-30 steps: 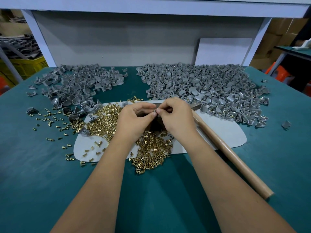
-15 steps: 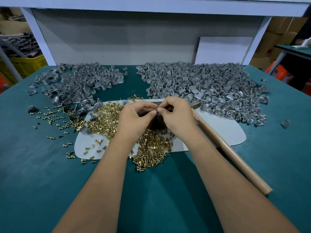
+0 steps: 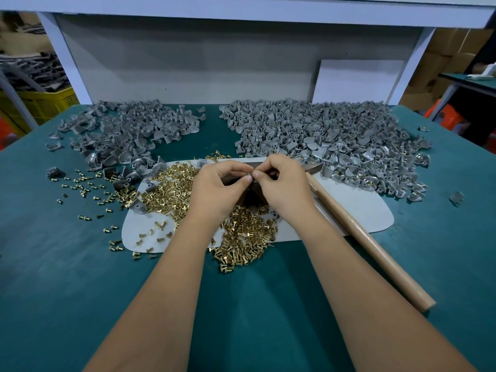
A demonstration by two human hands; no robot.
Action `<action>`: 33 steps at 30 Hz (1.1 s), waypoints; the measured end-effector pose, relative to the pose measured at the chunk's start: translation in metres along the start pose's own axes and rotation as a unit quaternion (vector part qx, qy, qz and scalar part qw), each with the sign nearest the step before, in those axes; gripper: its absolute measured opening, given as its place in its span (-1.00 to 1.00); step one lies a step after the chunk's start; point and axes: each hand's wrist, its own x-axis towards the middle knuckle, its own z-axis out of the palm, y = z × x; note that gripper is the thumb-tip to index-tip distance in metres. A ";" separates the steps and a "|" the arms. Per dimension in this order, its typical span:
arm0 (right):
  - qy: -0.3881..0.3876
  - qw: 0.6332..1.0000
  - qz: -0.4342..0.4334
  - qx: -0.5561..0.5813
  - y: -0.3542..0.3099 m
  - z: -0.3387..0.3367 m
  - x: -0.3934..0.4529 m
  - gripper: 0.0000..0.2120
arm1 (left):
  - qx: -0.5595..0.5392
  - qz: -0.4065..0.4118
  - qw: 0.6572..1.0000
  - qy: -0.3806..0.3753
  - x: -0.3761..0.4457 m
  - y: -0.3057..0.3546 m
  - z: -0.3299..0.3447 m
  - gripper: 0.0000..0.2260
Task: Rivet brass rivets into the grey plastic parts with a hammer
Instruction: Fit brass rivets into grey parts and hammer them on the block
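Observation:
My left hand point(image 3: 218, 187) and my right hand point(image 3: 284, 183) meet fingertip to fingertip above the white mat point(image 3: 357, 208), pinching a small grey plastic part point(image 3: 251, 175) between them; most of it is hidden by the fingers. A dark block point(image 3: 252, 196) stands under the hands. Brass rivets point(image 3: 171, 189) lie heaped on the mat to the left and below the hands. The hammer point(image 3: 367, 245) lies to the right of my right hand, its wooden handle running toward the near right and its head beside my right knuckles.
Two heaps of grey plastic parts lie at the back, one on the left point(image 3: 126, 132) and a larger one on the right point(image 3: 330, 140). Loose rivets point(image 3: 86, 186) scatter over the green table point(image 3: 53, 277). A white board point(image 3: 357, 81) leans against the back wall.
Both hands stay together at the same spot over the block; the fingertips have shifted only slightly around the small part. The hammer has not moved.

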 end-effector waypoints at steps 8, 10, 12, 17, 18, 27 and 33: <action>0.002 0.998 -0.049 -0.029 -0.001 -0.003 -0.005 -0.91 | -0.019 -0.001 1.000 0.001 0.000 0.001 -0.001 -0.77; -0.004 0.996 -0.063 -0.057 -0.002 -0.003 -0.005 -0.91 | 0.013 0.004 1.000 0.004 0.001 -0.001 -0.001 -0.81; -0.004 0.994 -0.071 -0.084 -0.002 -0.002 -0.004 -0.92 | 0.088 0.034 0.995 0.012 0.003 -0.002 -0.001 -0.85; 0.003 0.989 -0.088 -0.120 -0.001 -0.001 -0.004 -0.97 | 0.144 0.070 0.987 0.016 0.007 -0.004 -0.002 -0.92; 0.005 0.988 -0.090 -0.125 -0.001 -0.001 -0.004 -0.96 | 0.146 0.071 0.987 0.018 0.007 -0.005 -0.002 -0.92; 0.015 0.984 -0.085 -0.157 -0.004 -0.002 -0.004 -0.87 | 0.149 0.087 0.985 0.024 0.006 -0.008 0.000 -0.96; 0.026 0.978 -0.091 -0.186 -0.008 0.002 -0.007 -0.87 | 0.125 0.082 0.989 0.019 0.008 -0.010 -0.002 -0.97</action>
